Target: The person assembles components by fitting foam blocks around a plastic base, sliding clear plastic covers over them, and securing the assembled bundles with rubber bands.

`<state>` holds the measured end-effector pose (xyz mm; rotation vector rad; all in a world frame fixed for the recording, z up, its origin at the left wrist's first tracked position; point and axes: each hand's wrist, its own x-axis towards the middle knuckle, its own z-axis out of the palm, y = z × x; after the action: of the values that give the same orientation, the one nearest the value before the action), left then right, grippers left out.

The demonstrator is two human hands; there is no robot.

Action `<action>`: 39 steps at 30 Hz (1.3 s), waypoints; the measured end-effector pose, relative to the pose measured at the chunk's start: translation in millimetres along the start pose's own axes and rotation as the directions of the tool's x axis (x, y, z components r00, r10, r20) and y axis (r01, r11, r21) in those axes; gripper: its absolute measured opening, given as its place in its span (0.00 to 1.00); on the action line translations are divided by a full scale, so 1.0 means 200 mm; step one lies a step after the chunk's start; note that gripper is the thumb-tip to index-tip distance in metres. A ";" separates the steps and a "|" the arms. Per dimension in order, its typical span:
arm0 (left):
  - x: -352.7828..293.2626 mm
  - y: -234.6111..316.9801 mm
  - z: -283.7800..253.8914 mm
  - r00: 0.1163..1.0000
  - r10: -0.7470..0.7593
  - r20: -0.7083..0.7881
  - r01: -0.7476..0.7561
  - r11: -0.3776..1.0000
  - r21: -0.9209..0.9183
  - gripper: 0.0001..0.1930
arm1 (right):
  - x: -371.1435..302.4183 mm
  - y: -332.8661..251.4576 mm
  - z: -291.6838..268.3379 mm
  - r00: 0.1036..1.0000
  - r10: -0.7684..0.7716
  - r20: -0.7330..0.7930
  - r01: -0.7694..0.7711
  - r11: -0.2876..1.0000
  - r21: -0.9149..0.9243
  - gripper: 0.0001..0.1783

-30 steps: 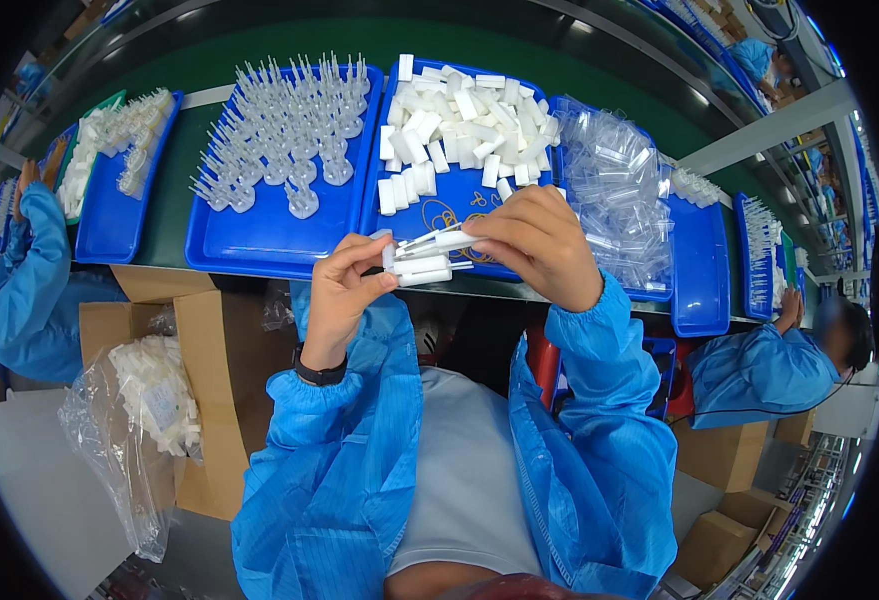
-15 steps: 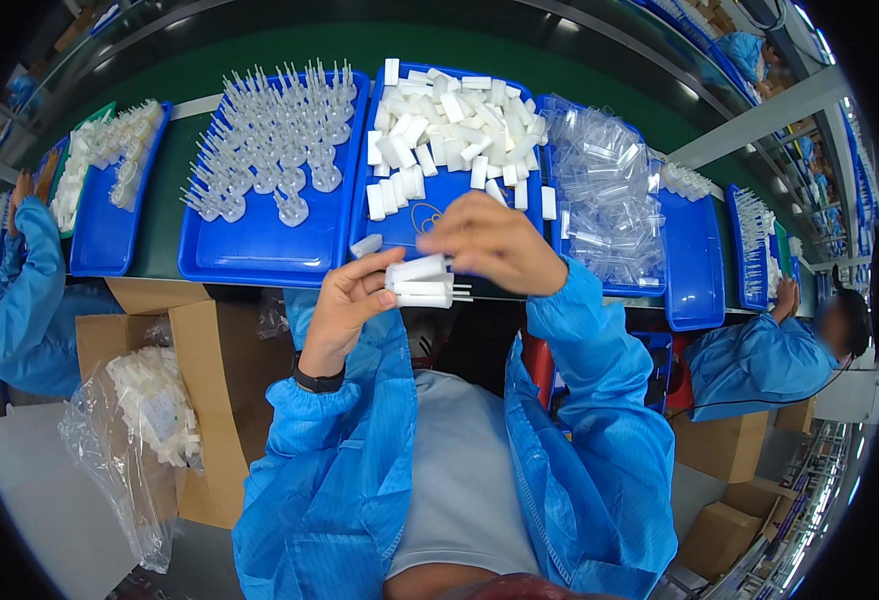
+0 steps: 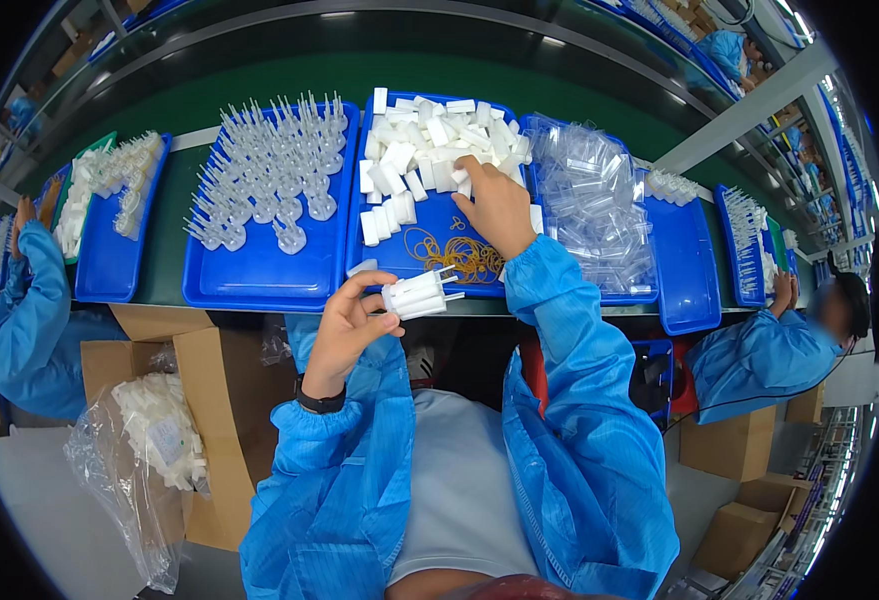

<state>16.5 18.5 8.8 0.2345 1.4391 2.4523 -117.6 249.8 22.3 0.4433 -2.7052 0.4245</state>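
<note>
In my left hand (image 3: 344, 325), fingers and thumb pinch a clear plastic part with thin prongs; several white blocks (image 3: 417, 296) are fitted onto it, and prong tips stick out to the right. My right hand (image 3: 499, 212) reaches into the middle blue tray (image 3: 399, 258), its thumb and fingertips closed on a white block (image 3: 462, 183) at the edge of the heap. A pile of white blocks (image 3: 424, 130) fills the tray's far part. Yellow-brown rubber bands (image 3: 464, 258) lie in its near part, just below my right hand.
Left of it, a blue tray (image 3: 249, 285) holds rows of clear pronged parts (image 3: 279, 165). On the right stands a tray of clear plastic sleeves (image 3: 589, 210). An open cardboard box (image 3: 214, 420) is at my left. Co-workers in blue sit on both sides.
My right hand has moved from beside the left hand's assembly up and away into the white blocks, uncovering the rubber bands. The left hand keeps its hold, the assembly slightly turned.
</note>
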 end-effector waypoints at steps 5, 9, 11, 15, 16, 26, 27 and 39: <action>0.01 -0.02 -0.02 0.999 0.033 -0.001 -0.033 0.999 -0.022 0.17 | 0.00 0.02 0.04 0.997 0.073 0.017 -0.074 0.991 0.114 0.27; 0.01 -0.02 -0.03 0.999 0.023 -0.036 -0.024 0.999 -0.023 0.16 | -0.02 0.02 0.01 0.994 0.076 0.073 -0.091 0.966 0.241 0.29; 0.01 -0.02 -0.03 0.999 0.018 -0.043 -0.019 1.000 -0.021 0.16 | -0.04 0.04 0.02 0.994 0.063 0.086 -0.088 0.943 0.321 0.27; 0.01 -0.03 -0.05 0.998 0.024 -0.059 -0.026 0.999 -0.025 0.17 | -0.06 0.05 0.00 0.994 -0.027 0.104 -0.026 0.883 0.468 0.16; 0.02 -0.03 -0.05 0.998 0.020 -0.061 -0.022 0.999 -0.031 0.18 | -0.07 0.04 -0.01 0.994 -0.027 0.107 -0.027 0.883 0.468 0.16; 0.02 -0.04 -0.07 0.988 0.068 -0.141 -0.071 0.997 -0.015 0.24 | -0.12 0.02 -0.11 0.987 -0.020 0.162 -0.066 0.861 0.504 0.09; 0.03 -0.04 -0.07 0.987 0.065 -0.144 -0.067 0.998 -0.010 0.24 | -0.13 0.02 -0.11 0.992 -0.019 0.125 -0.048 0.858 0.512 0.09; 0.04 -0.05 -0.06 0.959 0.224 -0.173 -0.223 0.975 0.020 0.20 | -0.19 -0.14 -0.31 0.963 0.045 0.264 -0.268 0.127 0.955 0.03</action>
<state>7.4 15.4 -5.6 0.1967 1.5609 2.7130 -55.9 254.2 69.1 0.4869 -2.1263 2.4353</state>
